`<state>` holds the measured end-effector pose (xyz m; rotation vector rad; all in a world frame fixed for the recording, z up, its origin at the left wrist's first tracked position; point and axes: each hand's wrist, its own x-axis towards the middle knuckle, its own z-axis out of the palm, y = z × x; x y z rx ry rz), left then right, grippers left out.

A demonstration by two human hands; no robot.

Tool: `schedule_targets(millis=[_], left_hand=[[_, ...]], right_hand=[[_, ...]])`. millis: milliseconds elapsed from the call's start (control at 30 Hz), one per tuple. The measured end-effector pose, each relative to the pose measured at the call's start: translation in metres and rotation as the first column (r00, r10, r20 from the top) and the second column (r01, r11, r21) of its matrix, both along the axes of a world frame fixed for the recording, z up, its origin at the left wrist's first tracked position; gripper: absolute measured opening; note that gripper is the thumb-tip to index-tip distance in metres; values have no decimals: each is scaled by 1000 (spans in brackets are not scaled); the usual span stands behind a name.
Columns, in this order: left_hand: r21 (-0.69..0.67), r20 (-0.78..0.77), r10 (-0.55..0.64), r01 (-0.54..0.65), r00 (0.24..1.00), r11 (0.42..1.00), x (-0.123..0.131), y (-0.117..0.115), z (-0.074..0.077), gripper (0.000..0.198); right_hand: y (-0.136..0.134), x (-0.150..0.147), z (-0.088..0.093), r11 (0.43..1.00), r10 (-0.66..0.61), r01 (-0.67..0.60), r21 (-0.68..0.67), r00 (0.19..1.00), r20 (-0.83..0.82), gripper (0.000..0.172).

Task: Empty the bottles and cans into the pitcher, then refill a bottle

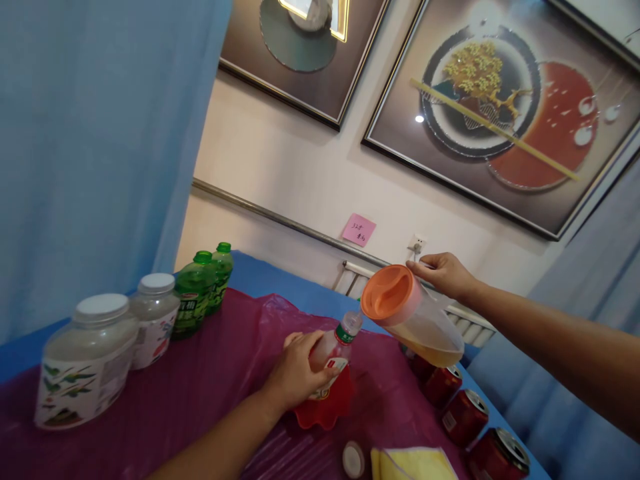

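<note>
My left hand (303, 367) is wrapped round a clear plastic bottle (333, 347) with a green neck band, which leans to the right over a red scalloped dish (320, 410). My right hand (445, 275) grips the handle of a clear pitcher (425, 330) with an orange lid (391, 293). The pitcher is tipped to the left, its lid end close above the bottle's mouth. Yellowish liquid lies along its lower side. I cannot tell whether any liquid runs between the two. A round white cap (353, 460) lies on the purple sheet near the dish.
Two white-lidded jars (90, 360) and two green bottles (195, 293) stand at the left. Several red cans (465, 417) line the right edge. A folded yellow cloth (413, 465) is at the front. Purple plastic sheet (210, 393) covers the blue table, with the wall behind.
</note>
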<state>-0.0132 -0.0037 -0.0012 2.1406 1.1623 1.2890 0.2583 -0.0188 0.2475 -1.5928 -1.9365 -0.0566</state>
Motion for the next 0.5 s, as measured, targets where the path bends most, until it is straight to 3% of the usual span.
schedule_targets(millis=[500], left_hand=[[4,-1,4,-4,1000,1000,0,-2,2,60]], right_hand=[[-2,-3,1,1000,-4,4,5,1000,15,63]])
